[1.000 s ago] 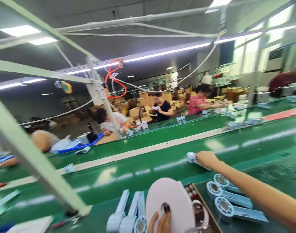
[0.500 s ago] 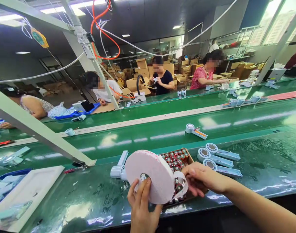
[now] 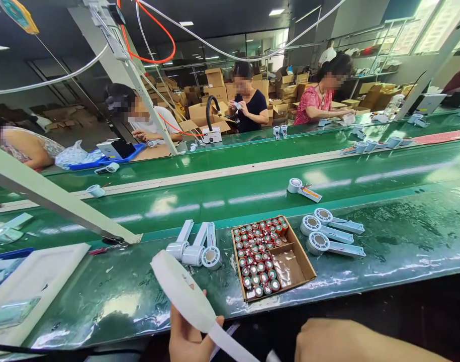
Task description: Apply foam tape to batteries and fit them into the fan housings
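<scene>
Drawing off the white strip [image 3: 233,344] looks like the step in hand; the next move seems to call for a steady roll [image 3: 182,290]. At seven o'clock, the left hand [image 3: 188,338] grips that tilted roll from below; at five, the right hand [image 3: 324,342] curls, blurred, its grip impossible to tell.

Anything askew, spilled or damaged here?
Nothing looks plainly spilled or damaged. The tape roll tilts, but the left hand holds it. Mildly odd: one light-blue part sits by itself on the green belt, apart from three similar parts beside the carton; possibly deliberate.
</scene>
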Available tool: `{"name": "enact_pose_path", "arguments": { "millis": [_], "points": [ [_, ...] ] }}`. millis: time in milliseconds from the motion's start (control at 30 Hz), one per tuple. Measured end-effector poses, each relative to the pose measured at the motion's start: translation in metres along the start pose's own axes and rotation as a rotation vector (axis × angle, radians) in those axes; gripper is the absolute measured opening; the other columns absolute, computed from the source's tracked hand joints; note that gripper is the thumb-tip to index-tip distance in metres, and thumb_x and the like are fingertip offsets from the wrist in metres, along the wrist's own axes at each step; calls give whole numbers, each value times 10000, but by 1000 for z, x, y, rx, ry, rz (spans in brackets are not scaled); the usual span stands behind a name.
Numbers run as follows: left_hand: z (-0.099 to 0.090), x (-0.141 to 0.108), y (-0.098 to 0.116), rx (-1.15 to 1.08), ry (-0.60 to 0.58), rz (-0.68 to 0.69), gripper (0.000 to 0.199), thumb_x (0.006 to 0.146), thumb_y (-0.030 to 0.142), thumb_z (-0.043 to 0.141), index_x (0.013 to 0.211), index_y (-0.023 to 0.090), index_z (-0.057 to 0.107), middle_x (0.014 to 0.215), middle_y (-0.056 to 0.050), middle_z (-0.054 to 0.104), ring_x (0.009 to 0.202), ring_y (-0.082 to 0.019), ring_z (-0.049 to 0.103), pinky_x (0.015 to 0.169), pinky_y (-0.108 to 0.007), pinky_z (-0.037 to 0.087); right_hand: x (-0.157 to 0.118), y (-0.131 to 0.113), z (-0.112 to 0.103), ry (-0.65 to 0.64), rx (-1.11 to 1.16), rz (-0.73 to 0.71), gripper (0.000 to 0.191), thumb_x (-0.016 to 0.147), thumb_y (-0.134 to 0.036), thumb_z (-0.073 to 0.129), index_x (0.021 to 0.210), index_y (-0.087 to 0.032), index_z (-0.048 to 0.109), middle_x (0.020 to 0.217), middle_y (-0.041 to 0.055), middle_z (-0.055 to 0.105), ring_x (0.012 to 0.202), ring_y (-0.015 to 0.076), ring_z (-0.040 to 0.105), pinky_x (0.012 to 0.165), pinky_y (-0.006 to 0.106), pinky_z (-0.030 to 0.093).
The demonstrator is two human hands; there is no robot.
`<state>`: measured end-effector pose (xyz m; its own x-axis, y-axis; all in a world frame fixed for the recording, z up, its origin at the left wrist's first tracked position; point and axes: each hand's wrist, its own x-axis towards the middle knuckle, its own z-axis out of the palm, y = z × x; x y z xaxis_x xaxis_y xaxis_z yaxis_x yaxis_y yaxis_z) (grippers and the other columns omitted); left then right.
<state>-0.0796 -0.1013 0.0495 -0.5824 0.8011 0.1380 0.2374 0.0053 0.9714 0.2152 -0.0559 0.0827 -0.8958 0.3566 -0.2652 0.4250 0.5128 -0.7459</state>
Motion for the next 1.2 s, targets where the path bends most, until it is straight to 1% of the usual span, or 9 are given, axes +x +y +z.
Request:
{"name": "enact_pose_path", "arguments": {
  "millis": [67, 167, 233, 367, 567, 833, 1033, 1133, 1200],
  "points": [
    [-3, -4, 5, -18, 54, -60, 827, 607, 416, 920, 1347, 265, 582, 1157, -80, 711, 1053, -303, 724, 961, -464, 618, -12, 7, -27, 215, 3, 35, 293, 913, -507, 661, 786, -246, 700, 656, -15, 643, 575, 161, 567, 553, 268, 379],
    [2, -8, 10, -39, 56, -60, 868, 581, 449, 926, 1356, 262, 581, 1199, -87, 695, 1138, -313, 698, 1043, -462, 574, -20, 26, -78, 731, -104, 223, 257, 998, -440, 579, 1074, -219, 688, 953, 65, 726, 848, 229, 643, 773, 329, 465],
    [8, -10, 9, -63, 16, -47, 886, 597, 479, 916, 1375, 242, 564, 1240, -109, 671, 1194, -322, 675, 1051, -443, 568, -14, 42, -98, 905, -250, 345, 267, 988, -401, 604, 1158, -200, 650, 1084, 118, 718, 1028, 295, 627, 910, 418, 447],
    [20, -13, 3, -94, -35, -8, 872, 642, 508, 896, 1384, 218, 541, 1334, -145, 610, 1245, -323, 643, 1051, -436, 562, 15, 65, -92, 864, -321, 388, 285, 921, -357, 712, 1149, -211, 625, 1176, 113, 718, 1196, 333, 598, 1032, 524, 366],
    [26, -19, -4, -115, -89, 5, 871, 627, 506, 911, 1360, 193, 559, 1420, -158, 546, 1349, -340, 550, 1161, -466, 460, 30, 72, -72, 961, -115, 368, 309, 866, -289, 766, 1160, -263, 673, 1134, 56, 755, 1169, 304, 647, 1111, 556, 296],
    [28, -22, -13, -81, -172, 53, 896, 624, 504, 912, 1396, 242, 541, 1422, -131, 550, 1430, -379, 461, 1182, -515, 438, 28, 83, -71, 1055, 434, 151, 294, 867, -367, 731, 1126, -236, 680, 1108, 60, 760, 1050, 263, 711, 987, 430, 520],
    [23, -14, -15, 38, -260, 202, 800, 677, 460, 884, 1380, 236, 573, 1473, -142, 500, 1444, -392, 441, 1163, -543, 454, 22, 67, -76, 899, -42, 262, 276, 924, -306, 662, 1184, -228, 609, 1178, 83, 736, 1183, 314, 633, 1108, 564, 366],
    [18, -8, -20, 132, -327, 293, 781, 710, 404, 868, 1404, 238, 549, 1473, -153, 495, 1442, -388, 448, 1162, -566, 450, 16, 64, -79, 835, -115, 227, 364, 927, -230, 635, 1281, -214, 552, 1300, 104, 690, 1293, 319, 556, 1137, 548, 331],
    [16, -5, -22, 173, -356, 349, 774, 721, 380, 861, 1413, 247, 539, 1463, -152, 503, 1438, -388, 452, 1167, -585, 437, 14, 67, -79, 828, -77, 213, 401, 894, -211, 669, 1277, -217, 551, 1283, 92, 698, 1304, 318, 543, 1141, 530, 330]
  ]
}}
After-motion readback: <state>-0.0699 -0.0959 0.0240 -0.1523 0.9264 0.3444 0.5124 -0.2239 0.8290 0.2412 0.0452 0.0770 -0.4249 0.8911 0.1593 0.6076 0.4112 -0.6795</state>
